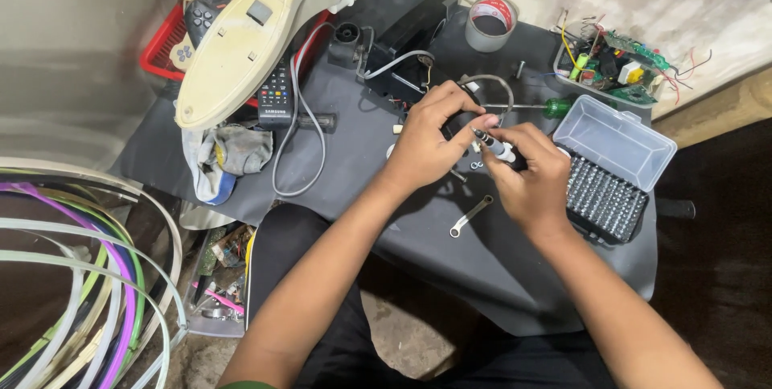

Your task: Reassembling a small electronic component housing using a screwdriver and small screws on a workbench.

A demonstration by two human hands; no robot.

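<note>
While the right hand (527, 176) is closed around a small precision screwdriver (492, 144), its tip points toward the black part (457, 125) that the left hand (430, 141) clamps against the dark grey mat (386, 196); how the tip seats is hidden by the fingers. Judged risk 1: the driver could slip off the fastener, since both hands crowd the same spot and the part is steadied only by the fingers. Judged risk 2: small loose metal pieces (476, 165) lie on the mat just beside the hands and could be swept off by a wrist. A small wrench (470, 216) lies near the right forearm and could be knocked likewise. An open bit case (615, 168) sits just beside the right hand; an elbow could tip it. Grey cables (299, 127) run near the left hand and could snag.
</note>
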